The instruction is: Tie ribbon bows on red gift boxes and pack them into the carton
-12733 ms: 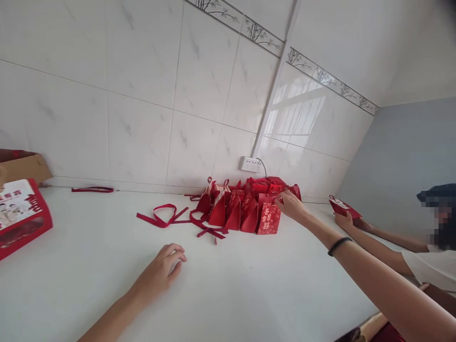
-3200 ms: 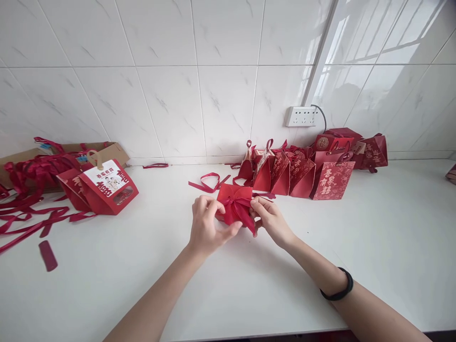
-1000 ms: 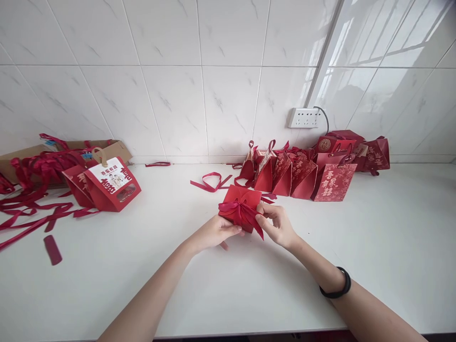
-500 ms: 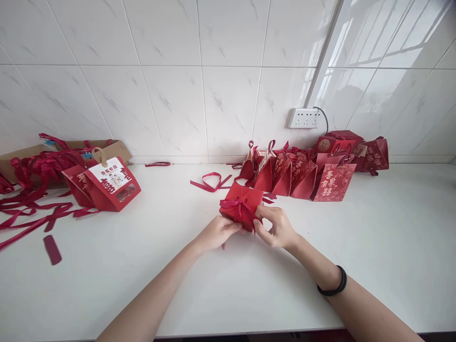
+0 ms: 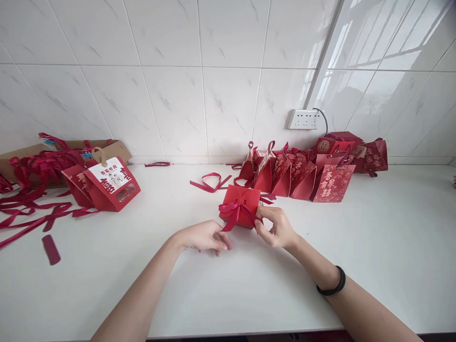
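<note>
While our right hand pinches end of tied ribbon on red box, our left hand stays just beside box, fingers loosely curled.

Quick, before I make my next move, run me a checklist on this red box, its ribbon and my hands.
1. Red box closed: ok, curved flaps meet across the top.
2. Ribbon knotted on the box: ok.
3. Right hand on the ribbon: ok, fingertips at the tail by the box's right side.
4. Left hand steadying the box: not ok, it is beside the box, gripping nothing.
5. Box's underside sound: cannot tell, hidden.
6. White-lettered bag standing upright: ok.
</note>
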Demonstrator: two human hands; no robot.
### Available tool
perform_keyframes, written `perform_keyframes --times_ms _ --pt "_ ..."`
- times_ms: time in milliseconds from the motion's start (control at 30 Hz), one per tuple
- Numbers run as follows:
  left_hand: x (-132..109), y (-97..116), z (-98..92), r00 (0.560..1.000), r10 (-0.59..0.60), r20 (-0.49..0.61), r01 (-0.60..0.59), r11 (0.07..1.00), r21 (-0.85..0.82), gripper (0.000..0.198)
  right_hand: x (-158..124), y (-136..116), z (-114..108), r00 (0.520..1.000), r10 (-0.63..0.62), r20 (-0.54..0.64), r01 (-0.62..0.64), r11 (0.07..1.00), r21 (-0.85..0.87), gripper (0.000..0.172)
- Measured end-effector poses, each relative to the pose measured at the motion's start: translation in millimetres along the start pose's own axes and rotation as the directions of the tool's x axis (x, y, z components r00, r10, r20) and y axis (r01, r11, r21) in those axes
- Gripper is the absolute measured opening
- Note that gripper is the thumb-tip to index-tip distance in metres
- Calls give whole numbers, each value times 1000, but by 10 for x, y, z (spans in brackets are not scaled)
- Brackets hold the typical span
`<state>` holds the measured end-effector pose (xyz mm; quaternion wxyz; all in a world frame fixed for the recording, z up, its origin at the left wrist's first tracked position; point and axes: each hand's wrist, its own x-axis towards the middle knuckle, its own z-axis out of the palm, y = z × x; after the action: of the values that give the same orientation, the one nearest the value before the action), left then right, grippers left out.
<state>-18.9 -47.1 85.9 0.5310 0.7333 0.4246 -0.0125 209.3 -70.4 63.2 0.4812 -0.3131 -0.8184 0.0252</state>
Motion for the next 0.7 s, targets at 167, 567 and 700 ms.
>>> perform_keyframes --times_ms 167,567,700 --pt "-3 -59 -113 910 -53 -410 -6 990 -142 24 -2 -6 8 1000 -13 5 12 1000 18 19" --pt "113 79 102 671 190 -716 -397 909 -130 36 12 -22 -10 995 84 47 -87 994 67 20" --pt "178 54 180 603 199 -772 -442 890 -116 39 24 -38 -3 970 222 95 -235 960 153 20"
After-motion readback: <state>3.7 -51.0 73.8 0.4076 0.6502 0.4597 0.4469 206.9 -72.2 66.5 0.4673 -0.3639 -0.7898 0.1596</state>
